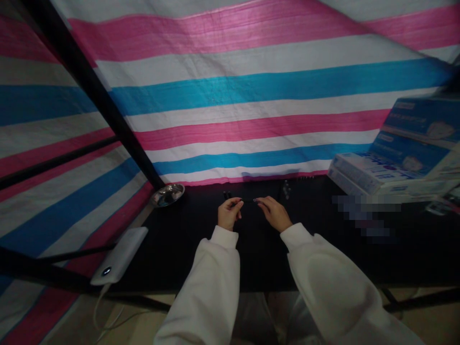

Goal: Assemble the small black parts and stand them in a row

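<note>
Over the black table (201,258) my left hand (229,212) is closed in a pinch, thumb against fingers. A thin, dark, stick-like piece (247,200) runs from its fingertips toward my right hand (275,212). The fingers of my right hand are drawn together at the other end of that piece, which barely shows against the black top. Just behind my left hand are two short dark sticks (227,195). Beyond my right hand sits a small cluster of clear, shiny pieces (286,189), too small to name.
A shiny metal bowl (168,195) stands at the back left. Along the left edge lies a white power bank (120,256) with a cable. Blue and white boxes (413,139) are stacked at the right. A black frame post (125,139) and striped sheeting (244,96) enclose the table.
</note>
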A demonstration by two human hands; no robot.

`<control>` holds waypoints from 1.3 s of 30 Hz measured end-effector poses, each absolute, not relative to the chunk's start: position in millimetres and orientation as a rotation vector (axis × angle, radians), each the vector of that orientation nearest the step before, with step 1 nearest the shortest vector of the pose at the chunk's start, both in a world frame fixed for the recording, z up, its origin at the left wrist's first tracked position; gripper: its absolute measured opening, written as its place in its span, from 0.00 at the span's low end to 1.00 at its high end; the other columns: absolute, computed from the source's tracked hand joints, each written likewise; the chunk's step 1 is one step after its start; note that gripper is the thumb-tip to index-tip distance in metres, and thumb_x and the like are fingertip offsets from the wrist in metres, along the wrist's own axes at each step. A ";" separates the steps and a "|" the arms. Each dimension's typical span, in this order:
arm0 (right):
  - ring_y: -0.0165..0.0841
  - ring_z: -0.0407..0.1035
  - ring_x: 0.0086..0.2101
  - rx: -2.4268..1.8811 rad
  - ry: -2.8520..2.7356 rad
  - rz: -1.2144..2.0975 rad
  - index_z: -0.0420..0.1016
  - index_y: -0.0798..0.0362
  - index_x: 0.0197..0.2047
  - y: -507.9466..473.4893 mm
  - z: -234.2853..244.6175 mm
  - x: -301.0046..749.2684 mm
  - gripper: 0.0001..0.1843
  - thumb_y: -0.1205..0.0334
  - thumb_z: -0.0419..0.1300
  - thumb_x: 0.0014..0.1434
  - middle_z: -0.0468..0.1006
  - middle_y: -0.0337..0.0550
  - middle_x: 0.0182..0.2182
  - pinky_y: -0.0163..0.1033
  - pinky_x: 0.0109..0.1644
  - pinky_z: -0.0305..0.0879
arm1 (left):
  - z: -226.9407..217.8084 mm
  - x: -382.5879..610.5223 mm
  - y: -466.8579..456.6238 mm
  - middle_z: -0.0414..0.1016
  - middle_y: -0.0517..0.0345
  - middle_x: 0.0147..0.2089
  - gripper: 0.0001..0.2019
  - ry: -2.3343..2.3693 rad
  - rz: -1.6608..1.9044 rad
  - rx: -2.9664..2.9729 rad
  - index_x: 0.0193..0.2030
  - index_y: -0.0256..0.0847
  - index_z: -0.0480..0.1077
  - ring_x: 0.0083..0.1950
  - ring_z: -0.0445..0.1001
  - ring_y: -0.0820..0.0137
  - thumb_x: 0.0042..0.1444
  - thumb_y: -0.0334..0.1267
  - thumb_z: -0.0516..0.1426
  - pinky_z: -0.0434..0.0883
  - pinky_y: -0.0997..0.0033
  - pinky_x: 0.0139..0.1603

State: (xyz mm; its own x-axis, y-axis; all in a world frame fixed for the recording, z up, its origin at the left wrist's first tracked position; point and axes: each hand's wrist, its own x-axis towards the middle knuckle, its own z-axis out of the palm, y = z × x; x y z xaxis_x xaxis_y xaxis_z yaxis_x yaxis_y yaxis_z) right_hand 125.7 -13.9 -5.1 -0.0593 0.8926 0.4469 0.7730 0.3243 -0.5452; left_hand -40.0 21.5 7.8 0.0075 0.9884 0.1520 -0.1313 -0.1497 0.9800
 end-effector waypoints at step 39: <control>0.32 0.65 0.33 -1.337 -1.913 -0.054 0.62 0.53 0.50 -12.8 -16.6 123.1 0.18 0.66 0.47 0.56 0.67 0.47 0.36 0.37 0.39 0.64 | -12.5 -36.1 22.1 0.69 0.57 0.28 0.17 1.039 1.188 1.574 0.34 0.33 0.69 0.14 0.61 0.83 0.40 0.43 0.60 0.56 0.81 0.11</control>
State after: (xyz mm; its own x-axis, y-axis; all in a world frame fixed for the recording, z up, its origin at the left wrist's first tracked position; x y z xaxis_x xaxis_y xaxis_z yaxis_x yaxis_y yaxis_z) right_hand 123.1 -12.8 -16.6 -0.1366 0.7770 0.6145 0.8106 0.4442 -0.3815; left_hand -36.1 22.1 -12.5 0.1923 0.9521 0.2375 0.1088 -0.2613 0.9591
